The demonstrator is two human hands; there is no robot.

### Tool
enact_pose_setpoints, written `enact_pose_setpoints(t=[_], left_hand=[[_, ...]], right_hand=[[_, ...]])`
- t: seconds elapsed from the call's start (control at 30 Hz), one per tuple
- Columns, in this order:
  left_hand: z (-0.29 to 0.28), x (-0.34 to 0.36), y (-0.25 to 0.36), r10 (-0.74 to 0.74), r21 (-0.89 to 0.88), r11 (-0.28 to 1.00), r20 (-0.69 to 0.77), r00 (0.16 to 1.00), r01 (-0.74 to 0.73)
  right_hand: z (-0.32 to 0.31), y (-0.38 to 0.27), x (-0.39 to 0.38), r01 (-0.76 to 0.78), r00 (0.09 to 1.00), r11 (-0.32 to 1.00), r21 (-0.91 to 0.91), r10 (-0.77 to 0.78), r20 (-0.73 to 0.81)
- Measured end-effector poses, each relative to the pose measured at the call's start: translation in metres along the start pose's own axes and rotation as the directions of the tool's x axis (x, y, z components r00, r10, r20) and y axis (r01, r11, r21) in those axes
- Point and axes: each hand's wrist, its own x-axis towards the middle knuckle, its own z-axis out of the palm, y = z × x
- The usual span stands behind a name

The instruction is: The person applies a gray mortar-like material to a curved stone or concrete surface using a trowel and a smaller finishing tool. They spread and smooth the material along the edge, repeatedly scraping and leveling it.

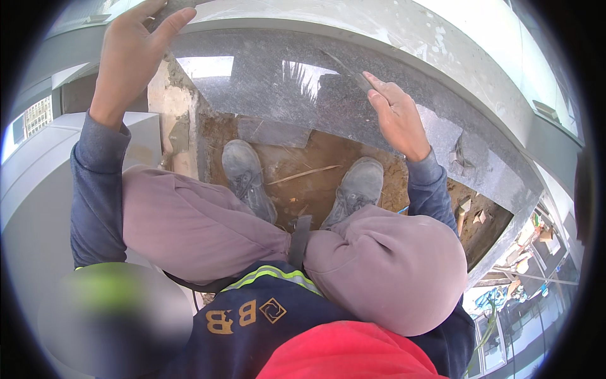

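My right hand (pixel 399 119) is over the polished dark grey stone slab (pixel 265 47), thumb and fingers pinched on a thin, flat, grey blade-like tool (pixel 353 74). The tool's narrow end points up and left, over the slab; its exact kind does not show. Up at the top left, my left hand (pixel 129 60) is raised beside the slab's left end. Its thumb and fingers close round a dark grey object (pixel 169 11), which is partly hidden and too little of it shows to name.
Both my dusty shoes (pixel 243 167) stand on brown dirt below the slab, with a loose grey tile piece (pixel 274 131) and a thin stick (pixel 304 175) nearby. A pale ledge (pixel 404 28) curves beyond the slab. A grey metal box (pixel 136 136) is at left; rubble (pixel 521 256) lies at right.
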Motion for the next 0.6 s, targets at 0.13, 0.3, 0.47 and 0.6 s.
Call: enact_pose_setpoints(t=[0.13, 0.3, 0.47, 0.6], left_hand=[[0.005, -0.002, 0.036, -0.017, 0.058, 0.998, 0.033, 0.999, 0.015], [0.014, 0.003, -0.002, 0.080, -0.025, 0.997, 0.052, 0.995, -0.078], [0.010, 0.001, -0.014, 0.136, 0.083, 0.987, 0.056, 0.989, -0.140], [0.005, 0.002, -0.003, 0.033, 0.010, 0.999, 0.083, 0.996, -0.034]], right_hand=[[0.032, 0.018, -0.020, 0.086, 0.968, 0.969, -0.230, -0.137, -0.212], [0.080, 0.033, -0.009, 0.120, 0.947, 0.952, -0.283, -0.195, -0.255], [0.100, 0.020, 0.012, 0.165, 0.941, 0.945, -0.284, -0.237, -0.243], [0.108, 0.012, 0.026, 0.140, 0.961, 0.956, -0.259, -0.194, -0.198]])
